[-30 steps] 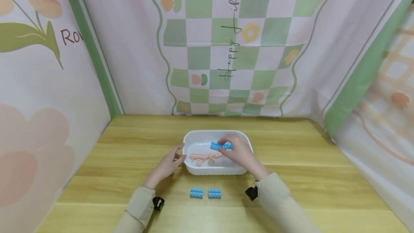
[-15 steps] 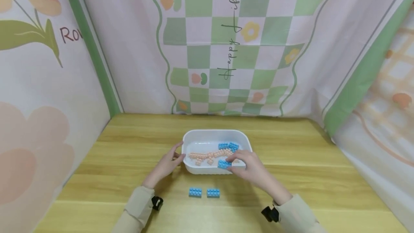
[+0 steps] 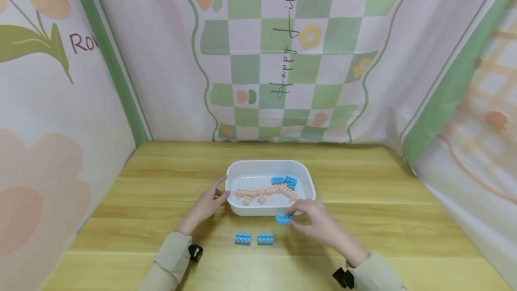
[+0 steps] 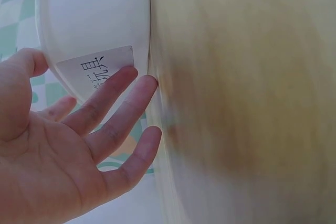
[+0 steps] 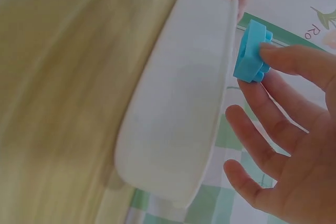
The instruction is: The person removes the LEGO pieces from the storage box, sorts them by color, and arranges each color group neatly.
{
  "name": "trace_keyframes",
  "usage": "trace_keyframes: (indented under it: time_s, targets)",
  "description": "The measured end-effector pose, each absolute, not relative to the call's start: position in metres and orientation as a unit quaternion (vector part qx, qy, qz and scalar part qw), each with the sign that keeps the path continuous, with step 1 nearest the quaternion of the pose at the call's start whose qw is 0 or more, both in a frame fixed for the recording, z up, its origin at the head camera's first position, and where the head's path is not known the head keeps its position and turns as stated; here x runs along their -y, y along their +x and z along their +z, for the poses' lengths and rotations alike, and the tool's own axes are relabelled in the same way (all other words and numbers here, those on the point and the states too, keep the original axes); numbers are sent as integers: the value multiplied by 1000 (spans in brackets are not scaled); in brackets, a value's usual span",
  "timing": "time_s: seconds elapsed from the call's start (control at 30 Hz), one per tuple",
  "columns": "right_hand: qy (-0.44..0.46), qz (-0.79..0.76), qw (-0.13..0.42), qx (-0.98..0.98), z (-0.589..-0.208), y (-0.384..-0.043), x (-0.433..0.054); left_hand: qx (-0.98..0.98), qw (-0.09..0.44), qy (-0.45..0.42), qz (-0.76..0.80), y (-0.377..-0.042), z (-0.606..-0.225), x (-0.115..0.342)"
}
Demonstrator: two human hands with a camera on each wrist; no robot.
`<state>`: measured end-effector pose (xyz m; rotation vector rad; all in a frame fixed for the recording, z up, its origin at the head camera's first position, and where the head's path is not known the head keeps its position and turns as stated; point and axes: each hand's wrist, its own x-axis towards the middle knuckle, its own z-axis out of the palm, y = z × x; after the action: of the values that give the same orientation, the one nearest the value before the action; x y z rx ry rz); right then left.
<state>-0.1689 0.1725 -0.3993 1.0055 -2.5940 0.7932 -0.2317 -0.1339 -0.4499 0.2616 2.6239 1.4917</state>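
1. The right hand (image 3: 317, 220) pinches a light-blue, studded plastic brick (image 3: 284, 219) between the thumb and fingertips; the right wrist view shows its other fingers loosely spread. The brick is held aloft at the near side of the white, rounded-corner plastic tray (image 3: 258, 210).

2. The left hand (image 3: 208, 202) has its fingers relaxed and apart, the tips against the tray's left end, apparently steadying it.

3. On the wooden table (image 3: 161, 192), in front of the tray, lie two matching blue bricks, the left one (image 3: 243, 238) and the right one (image 3: 265, 238), side by side with a narrow gap. Inside the tray are more blue bricks (image 3: 278, 179) and several peach-coloured studded pieces (image 3: 246, 193).

4. The step in hand looks like bringing a third brick to the pair on the table.

5. If so, the next move calls for lowering the brick to the right of the pair, studs up and in line, clear of its neighbour, then parting thumb and fingers without nudging the row.
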Motion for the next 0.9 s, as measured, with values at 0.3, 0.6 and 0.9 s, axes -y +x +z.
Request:
trace_keyframes:
  time_s: [0.3,0.6,0.9]
  targets:
    - [324,259,71,907,-410,-166,-178,-872,42,95,479,-232,-450,135]
    - [299,232,-16,925,-415,-168,-183,-871,43,97,480,-232,-450,134]
    - [301,225,-21,926,-419,-169,-180,-871,47,91,481,-231,-449,134]
